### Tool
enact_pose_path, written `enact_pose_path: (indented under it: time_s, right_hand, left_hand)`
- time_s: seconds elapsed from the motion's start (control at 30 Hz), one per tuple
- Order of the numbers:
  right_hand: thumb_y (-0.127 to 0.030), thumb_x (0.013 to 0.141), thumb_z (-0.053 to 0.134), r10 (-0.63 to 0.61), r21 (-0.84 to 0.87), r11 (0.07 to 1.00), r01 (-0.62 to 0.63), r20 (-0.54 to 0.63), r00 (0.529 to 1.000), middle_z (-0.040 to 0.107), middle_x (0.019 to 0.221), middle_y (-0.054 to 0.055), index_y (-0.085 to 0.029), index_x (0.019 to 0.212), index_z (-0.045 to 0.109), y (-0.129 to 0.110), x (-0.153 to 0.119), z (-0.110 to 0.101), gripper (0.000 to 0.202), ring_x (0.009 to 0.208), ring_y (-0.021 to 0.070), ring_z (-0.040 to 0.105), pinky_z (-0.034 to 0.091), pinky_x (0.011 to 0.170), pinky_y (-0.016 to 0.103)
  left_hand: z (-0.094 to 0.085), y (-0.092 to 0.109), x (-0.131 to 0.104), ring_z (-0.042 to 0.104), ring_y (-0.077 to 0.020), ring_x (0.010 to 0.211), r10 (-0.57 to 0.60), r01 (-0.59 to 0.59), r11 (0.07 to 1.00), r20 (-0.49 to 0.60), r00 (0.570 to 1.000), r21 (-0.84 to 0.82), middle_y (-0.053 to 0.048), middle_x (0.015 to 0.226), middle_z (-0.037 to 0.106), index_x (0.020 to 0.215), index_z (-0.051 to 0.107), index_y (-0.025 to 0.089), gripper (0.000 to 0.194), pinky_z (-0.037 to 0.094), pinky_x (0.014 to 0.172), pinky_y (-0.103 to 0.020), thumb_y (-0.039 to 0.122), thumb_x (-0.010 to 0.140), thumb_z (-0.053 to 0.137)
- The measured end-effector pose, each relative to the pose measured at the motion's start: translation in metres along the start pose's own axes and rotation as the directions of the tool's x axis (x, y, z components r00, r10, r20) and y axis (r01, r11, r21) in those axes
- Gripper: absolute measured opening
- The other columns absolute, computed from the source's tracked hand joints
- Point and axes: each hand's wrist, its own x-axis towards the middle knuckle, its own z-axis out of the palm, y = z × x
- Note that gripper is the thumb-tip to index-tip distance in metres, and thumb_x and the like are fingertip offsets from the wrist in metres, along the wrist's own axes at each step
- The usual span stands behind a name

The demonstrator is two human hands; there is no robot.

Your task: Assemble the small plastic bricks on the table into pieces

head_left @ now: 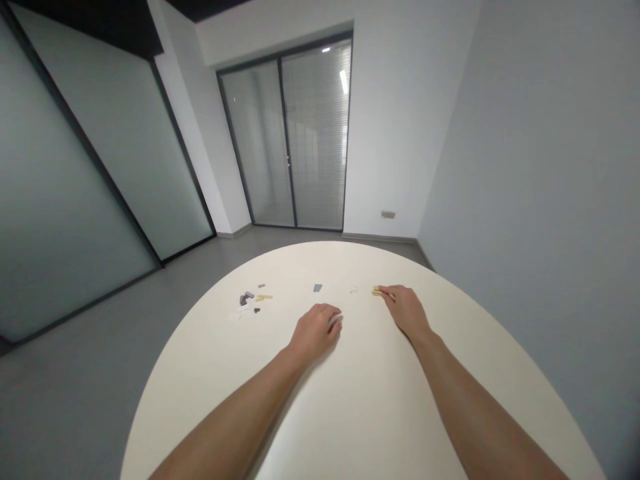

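My left hand (317, 331) rests near the middle of the white round table (350, 413), its fingers closed round a small white piece (335, 320). Farther right, my right hand (406, 308) has its fingertips together at some small yellow pieces (376, 291) on the tabletop. Between the hands and a little farther back lie small white pieces (353, 289). A grey piece (317, 288) sits beyond my left hand. At the left is a loose group of dark grey pieces (245, 299), yellow strips (264, 297) and white bits (241, 312).
The table's curved far edge (330, 243) is in view. Behind it stand a glass door (315, 133) with blinds and a white wall (400, 120). Frosted glass panels (125, 133) are on the left, a plain wall (540, 167) on the right.
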Motion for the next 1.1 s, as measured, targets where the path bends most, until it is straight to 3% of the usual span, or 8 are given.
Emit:
enact_pose_path:
  time_s: [0.27,0.43,0.57,0.7,0.87,1.1]
  right_hand:
    - [-0.027,0.09,0.052,0.045,0.028,0.999,-0.043,-0.083,0.996,0.067,0.113,0.013,-0.015,0.125,0.062,-0.002,-0.006,0.003,0.037,0.1,0.0255,0.062,0.049,0.095,0.043]
    - [-0.027,0.089,0.051,0.017,-0.016,1.0,-0.019,-0.093,0.996,0.061,0.114,0.012,-0.018,0.127,0.055,-0.013,-0.016,0.005,0.039,0.105,0.0267,0.059,0.048,0.097,0.043]
    - [-0.026,0.088,0.051,0.0,-0.041,0.999,-0.003,-0.075,0.997,0.061,0.113,0.012,-0.018,0.125,0.053,-0.027,-0.027,0.002,0.038,0.104,0.0275,0.058,0.047,0.097,0.044]
    - [-0.027,0.088,0.05,-0.005,-0.042,0.999,0.002,-0.056,0.998,0.061,0.114,0.011,-0.02,0.125,0.052,-0.037,-0.034,-0.005,0.037,0.104,0.027,0.058,0.048,0.097,0.044]
    - [-0.027,0.089,0.05,-0.011,-0.039,0.999,0.009,-0.044,0.999,0.06,0.115,0.011,-0.019,0.124,0.052,-0.039,-0.036,-0.008,0.037,0.104,0.0263,0.059,0.048,0.098,0.043]
    - [-0.028,0.089,0.05,-0.005,-0.031,1.0,0.004,-0.034,0.999,0.06,0.117,0.012,-0.018,0.126,0.052,-0.037,-0.036,-0.006,0.038,0.108,0.0268,0.058,0.048,0.098,0.043]
  left_hand:
    - [-0.002,-0.002,0.0,0.058,-0.0213,0.113,-0.043,0.045,0.998,-0.062,0.997,0.037,-0.005,0.117,0.067,0.112,0.063,0.023,0.024,0.047,0.099,-0.035,0.026,0.092,0.05]
    - [-0.015,-0.019,-0.001,0.05,-0.0281,0.127,-0.224,0.264,0.945,-0.208,0.952,0.192,-0.014,0.136,0.057,0.118,0.063,0.016,0.032,0.041,0.108,-0.042,0.027,0.09,0.053]
    - [-0.03,-0.036,-0.005,0.039,-0.0382,0.138,-0.354,0.425,0.85,-0.261,0.898,0.31,-0.023,0.149,0.044,0.127,0.059,0.01,0.048,0.031,0.113,-0.052,0.039,0.089,0.054]
    - [-0.039,-0.046,-0.008,0.033,-0.0428,0.142,-0.462,0.538,0.762,-0.279,0.841,0.359,-0.026,0.153,0.037,0.133,0.054,0.009,0.057,0.024,0.114,-0.058,0.045,0.089,0.051]
    - [-0.037,-0.049,-0.012,0.017,-0.0486,0.146,-0.583,0.629,0.687,-0.241,0.776,0.364,-0.029,0.159,0.02,0.143,0.046,0.005,0.073,0.017,0.114,-0.065,0.057,0.091,0.04]
    - [-0.033,-0.059,-0.011,0.015,-0.0455,0.148,-0.577,0.621,0.694,-0.234,0.783,0.364,-0.028,0.16,0.02,0.147,0.041,0.005,0.076,0.017,0.117,-0.059,0.059,0.094,0.033]
